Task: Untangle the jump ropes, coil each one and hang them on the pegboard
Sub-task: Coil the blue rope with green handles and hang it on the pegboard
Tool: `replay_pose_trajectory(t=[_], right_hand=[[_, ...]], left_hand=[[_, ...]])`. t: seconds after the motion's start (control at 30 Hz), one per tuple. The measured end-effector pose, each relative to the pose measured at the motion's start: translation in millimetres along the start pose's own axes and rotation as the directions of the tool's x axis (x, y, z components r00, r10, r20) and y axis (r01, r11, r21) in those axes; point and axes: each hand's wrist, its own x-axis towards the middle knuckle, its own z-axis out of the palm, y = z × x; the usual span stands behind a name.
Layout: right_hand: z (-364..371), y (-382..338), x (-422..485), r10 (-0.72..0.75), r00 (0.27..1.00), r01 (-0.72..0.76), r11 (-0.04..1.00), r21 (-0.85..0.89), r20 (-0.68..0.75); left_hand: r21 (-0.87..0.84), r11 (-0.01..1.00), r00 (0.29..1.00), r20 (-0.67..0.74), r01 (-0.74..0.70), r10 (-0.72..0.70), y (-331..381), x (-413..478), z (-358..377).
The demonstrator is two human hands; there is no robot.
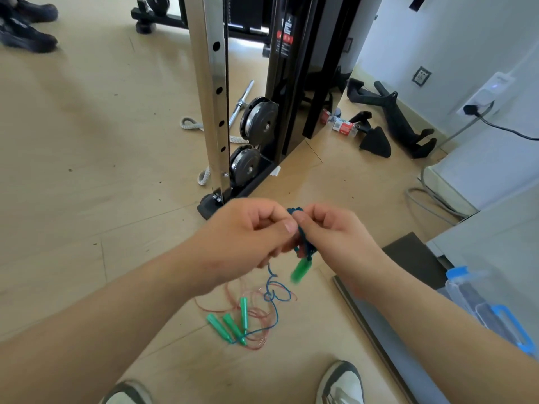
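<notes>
forearms (102,316) angled inward | left hand (248,233), right hand (335,234) pinch blue rope (304,243)

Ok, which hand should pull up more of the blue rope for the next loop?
Left, probably. Both pinch the coiled bundle, but the blue rope's loose tail drops to the floor from under the left hand, while a green handle dangles below the right hand.
</notes>
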Motion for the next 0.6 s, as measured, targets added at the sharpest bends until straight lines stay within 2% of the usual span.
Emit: replay_pose_trajectory(t=[0.1, 0.2, 0.3, 0.37, 0.47, 0.53, 0.6], right_hand=[[2, -8, -1, 0.02, 0.988, -0.049, 0.981, 0.187, 0.154], [2, -9, -1, 0.043, 0.973, -0.094, 0.971, 0.219, 0.225], [1, -8, -1, 0.066, 0.958, -0.127, 0.971, 0.205, 0.28], [2, -9, -3, 0.05, 0.948, -0.124, 0.968, 0.22, 0.315], [5, -11, -8, 0.021, 0.947, -0.109, 0.959, 0.26, 0.32], [2, -15, -9, 0.026, 0.963, -0.135, 0.909, 0.394, 0.268], [-3, -18, -7, 0.065, 0.982, -0.152, 0.819, 0.553, 0.175]], left_hand=[[0.163, 0.973, 0.97, -0.151, -0.165, 0.19, -7, 5, -13], [0.152, 0.962, 0.938, -0.232, -0.225, 0.256, -13, 4, -14], [0.094, 0.973, 0.92, -0.318, -0.212, 0.231, -16, 4, -17], [0.09, 0.979, 0.938, -0.282, -0.183, 0.202, -16, 5, -21], [0.081, 0.994, 0.975, -0.205, -0.067, 0.083, -21, 8, -20], [0.084, 0.996, 0.986, -0.167, 0.01, 0.004, -28, 11, -15], [0.159, 0.985, 0.989, -0.141, 0.068, -0.046, -35, 13, -8]])
